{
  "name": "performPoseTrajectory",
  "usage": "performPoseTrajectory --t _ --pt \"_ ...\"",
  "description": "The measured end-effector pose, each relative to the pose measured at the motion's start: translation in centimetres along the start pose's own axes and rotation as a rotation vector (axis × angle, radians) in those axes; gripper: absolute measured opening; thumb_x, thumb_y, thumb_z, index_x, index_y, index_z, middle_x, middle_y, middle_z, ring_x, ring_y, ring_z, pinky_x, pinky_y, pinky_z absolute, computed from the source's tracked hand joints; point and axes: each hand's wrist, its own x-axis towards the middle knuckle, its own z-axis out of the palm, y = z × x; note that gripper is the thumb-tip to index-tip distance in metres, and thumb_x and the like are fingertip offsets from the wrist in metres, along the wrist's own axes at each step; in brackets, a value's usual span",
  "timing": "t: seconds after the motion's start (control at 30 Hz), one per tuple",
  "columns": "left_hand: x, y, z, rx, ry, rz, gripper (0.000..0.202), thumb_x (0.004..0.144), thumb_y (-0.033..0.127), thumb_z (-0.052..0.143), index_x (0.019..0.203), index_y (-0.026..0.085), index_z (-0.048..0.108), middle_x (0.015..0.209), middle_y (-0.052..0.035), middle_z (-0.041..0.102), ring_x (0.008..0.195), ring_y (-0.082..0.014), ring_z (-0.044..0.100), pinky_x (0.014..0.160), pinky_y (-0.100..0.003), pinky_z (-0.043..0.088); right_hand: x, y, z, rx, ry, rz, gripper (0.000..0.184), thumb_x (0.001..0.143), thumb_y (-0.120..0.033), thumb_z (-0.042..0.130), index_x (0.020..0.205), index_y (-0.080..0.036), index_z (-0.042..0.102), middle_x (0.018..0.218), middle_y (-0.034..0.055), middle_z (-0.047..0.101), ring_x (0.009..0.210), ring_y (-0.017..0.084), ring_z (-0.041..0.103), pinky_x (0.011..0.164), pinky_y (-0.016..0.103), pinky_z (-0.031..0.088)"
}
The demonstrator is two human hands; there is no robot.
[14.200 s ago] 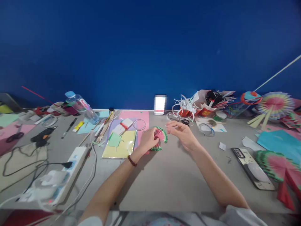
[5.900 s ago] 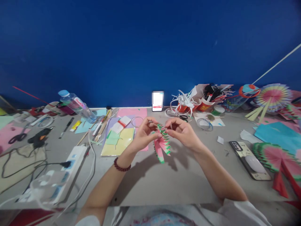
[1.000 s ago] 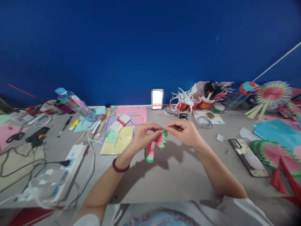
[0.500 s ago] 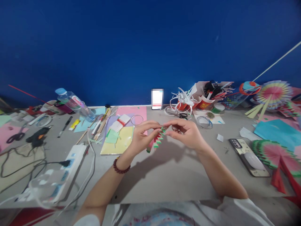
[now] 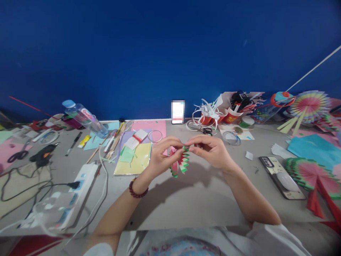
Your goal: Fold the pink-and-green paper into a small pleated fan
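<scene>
Half a second earlier the pleated paper fan (image 5: 179,163) hung as a narrow closed strip; it had since spread a little into a small bunch of pink folds with green and white edges. It was held in the air above the grey table (image 5: 191,199), between the two hands. The left hand (image 5: 162,154) pinched its top corner with thumb and fingertips closed on the paper, and the right hand (image 5: 210,151) pinched the same top edge from the other side, fingers narrow, the two sets of fingertips nearly touching.

Such folded paper looked very light, springy and easily creased or torn, so the firm pinched end seemed the safest place to hold it, not the loose pleat tips.

Below and in front of the fan the table lay bare toward the near edge. Left of the fan lay a yellow sheet (image 5: 137,163); right of it, well apart, a phone (image 5: 282,177) and a larger finished fan (image 5: 309,174).
</scene>
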Motion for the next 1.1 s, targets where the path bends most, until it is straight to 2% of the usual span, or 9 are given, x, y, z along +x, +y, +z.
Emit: performPoseTrajectory --t 0.27,0.4,0.5,0.67,0.9,1.1 --pt "-0.10 0.06 -0.05 0.009 -0.022 0.036 0.003 0.083 0.016 0.063 0.085 0.018 0.063 0.079 -0.0041 0.067 0.076 -0.0142 0.062 0.069 -0.028 0.051 -0.35 0.19 0.24 -0.156 0.066 -0.161 0.014 0.084 -0.031 0.064 0.087 -0.026 0.076 0.085 0.0053 0.074 0.072 0.016 0.065 0.057 0.027 0.049" --pt "-0.04 0.07 -0.12 0.021 -0.019 0.037 0.001 0.084 0.017 0.061 0.085 0.018 0.061 0.079 -0.0042 0.066 0.077 -0.0143 0.061 0.070 -0.028 0.051 -0.49 0.19 0.35 -0.182 0.075 -0.196 0.016 0.086 -0.029 0.061 0.089 -0.026 0.076 0.085 0.0054 0.074 0.075 0.017 0.066 0.059 0.028 0.050" --pt "-0.02 0.00 -0.08 0.020 -0.020 0.063 0.004 0.083 0.015 0.062 0.085 0.018 0.060 0.079 -0.0041 0.065 0.077 -0.0137 0.061 0.070 -0.028 0.052 -0.41 0.03 0.23 -0.141 0.050 -0.186 0.017 0.087 -0.029 0.060 0.091 -0.026 0.076 0.088 0.0056 0.074 0.076 0.017 0.066 0.061 0.028 0.050" --pt "-0.30 -0.31 0.10 -0.020 -0.005 0.058 0.006 0.081 0.017 0.064 0.086 0.017 0.060 0.081 -0.0052 0.065 0.077 -0.0139 0.061 0.063 -0.024 0.053 -0.12 0.10 0.18 -0.073 -0.028 -0.093 0.019 0.079 -0.033 0.070 0.095 -0.024 0.075 0.092 0.0076 0.072 0.073 0.015 0.063 0.056 0.025 0.047" --pt "-0.06 -0.13 -0.19 -0.089 -0.074 -0.043 0.009 0.082 0.022 0.064 0.089 0.016 0.065 0.086 -0.0087 0.069 0.079 -0.0149 0.064 0.064 -0.025 0.056 0.02 0.74 0.42 -0.044 0.024 -0.044 0.019 0.080 -0.037 0.069 0.090 -0.022 0.075 0.086 0.0077 0.072 0.072 0.016 0.062 0.058 0.027 0.048" --pt "-0.11 -0.31 -0.38 -0.136 -0.086 -0.101 0.007 0.083 0.022 0.065 0.087 0.017 0.068 0.083 -0.0074 0.070 0.077 -0.0148 0.065 0.066 -0.026 0.055 -0.18 0.85 0.83 0.017 0.066 -0.040 0.017 0.079 -0.037 0.069 0.084 -0.022 0.075 0.083 0.0069 0.072 0.069 0.015 0.063 0.056 0.027 0.048"
